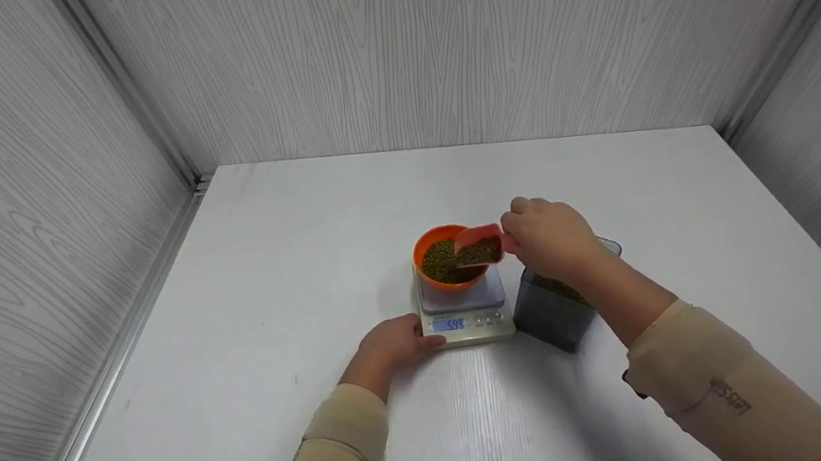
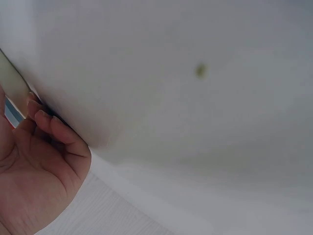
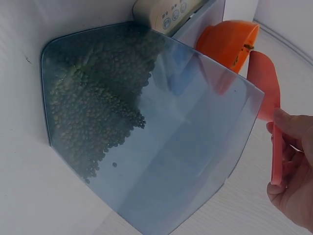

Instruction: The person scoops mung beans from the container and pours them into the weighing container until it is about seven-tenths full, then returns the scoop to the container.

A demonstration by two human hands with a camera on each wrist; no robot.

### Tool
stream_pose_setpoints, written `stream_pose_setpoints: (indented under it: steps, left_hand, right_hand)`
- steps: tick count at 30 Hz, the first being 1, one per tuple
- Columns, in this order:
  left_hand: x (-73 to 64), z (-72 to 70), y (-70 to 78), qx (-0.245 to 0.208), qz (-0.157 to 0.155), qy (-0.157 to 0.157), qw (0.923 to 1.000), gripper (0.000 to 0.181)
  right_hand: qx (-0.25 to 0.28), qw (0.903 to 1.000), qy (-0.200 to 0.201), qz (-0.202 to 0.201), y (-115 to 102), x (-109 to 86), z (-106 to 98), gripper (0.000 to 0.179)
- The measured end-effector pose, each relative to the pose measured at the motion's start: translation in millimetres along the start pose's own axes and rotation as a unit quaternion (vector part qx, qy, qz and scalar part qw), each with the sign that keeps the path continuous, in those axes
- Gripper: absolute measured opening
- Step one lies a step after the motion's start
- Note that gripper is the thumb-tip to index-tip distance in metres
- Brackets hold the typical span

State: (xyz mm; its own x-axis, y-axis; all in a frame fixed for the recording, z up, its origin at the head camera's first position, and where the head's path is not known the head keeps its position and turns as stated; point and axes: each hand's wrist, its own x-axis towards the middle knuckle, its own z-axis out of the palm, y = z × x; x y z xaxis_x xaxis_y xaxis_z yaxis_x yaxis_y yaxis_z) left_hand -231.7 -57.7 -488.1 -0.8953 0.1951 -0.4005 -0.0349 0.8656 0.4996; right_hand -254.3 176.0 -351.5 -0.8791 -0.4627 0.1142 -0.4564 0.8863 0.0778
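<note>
My right hand (image 1: 550, 236) grips the handle of a red scoop (image 1: 481, 236) holding small green beans, apparently mung beans. The scoop is tilted over an orange bowl (image 1: 422, 256) that holds more of the same beans. Beneath the bowl is a kitchen scale (image 1: 491, 322) with a lit display, its digits hard to read exactly. With curled fingers and thumb, my left hand (image 1: 391, 344) holds the scale's front left corner. In the right wrist view, a clear, grey-tinted container (image 3: 181, 147) partly filled with beans stands beside the scale; my right forearm partly covers it in the head view.
A white table (image 1: 251, 298) lies under everything. Grey wood-grain panels (image 1: 394, 59) rise behind it and at both sides. One blurred greenish speck (image 2: 200, 71) shows in the left wrist view.
</note>
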Motion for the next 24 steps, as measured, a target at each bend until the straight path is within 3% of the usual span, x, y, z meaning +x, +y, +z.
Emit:
stream_pose_setpoints:
  steps: [11, 24]
  left_hand:
    - [-1.6, -0.4, 0.9, 0.009, 0.009, 0.011, 0.9999, 0.040]
    - [-1.2, 0.1, 0.9, -0.005, -0.008, 0.009, 0.9999, 0.048]
  right_hand:
    - [-0.086, 0.9961, 0.016, -0.009, -14, 6.9, 0, 0.019]
    - [-0.105, 0.9942, 0.022, 0.008, -21, 10.1, -4, 0.023]
